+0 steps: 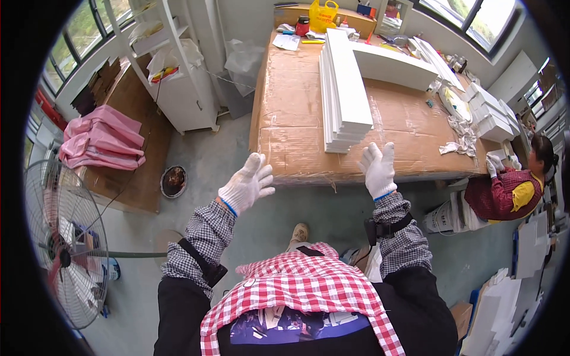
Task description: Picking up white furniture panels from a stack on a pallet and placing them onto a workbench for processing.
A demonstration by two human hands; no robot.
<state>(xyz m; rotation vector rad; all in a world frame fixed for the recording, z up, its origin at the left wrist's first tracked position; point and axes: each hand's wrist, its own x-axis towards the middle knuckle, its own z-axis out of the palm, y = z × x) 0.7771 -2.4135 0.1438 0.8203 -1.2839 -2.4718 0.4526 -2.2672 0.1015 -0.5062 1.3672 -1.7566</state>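
Observation:
Both my hands wear white knit gloves with blue cuffs and hold nothing. My left hand (247, 184) is raised off the front left corner of the table, fingers spread. Just short of the near end of a stack of long white boards (347, 89), my right hand (378, 170) is held up with its fingers extended. The stack lies lengthwise on the brown, tape-covered table (285, 118). Another white board (395, 65) runs off to the right from the stack's far part.
At the right, a co-worker (504, 184) sits handling something white beside stacked white blocks (490, 113). A yellow bag (322, 16) and a red jar (302, 25) stand at the table's back. A standing fan (65, 255) is on my left, near pink cloth (104, 139) and a round bin (174, 181).

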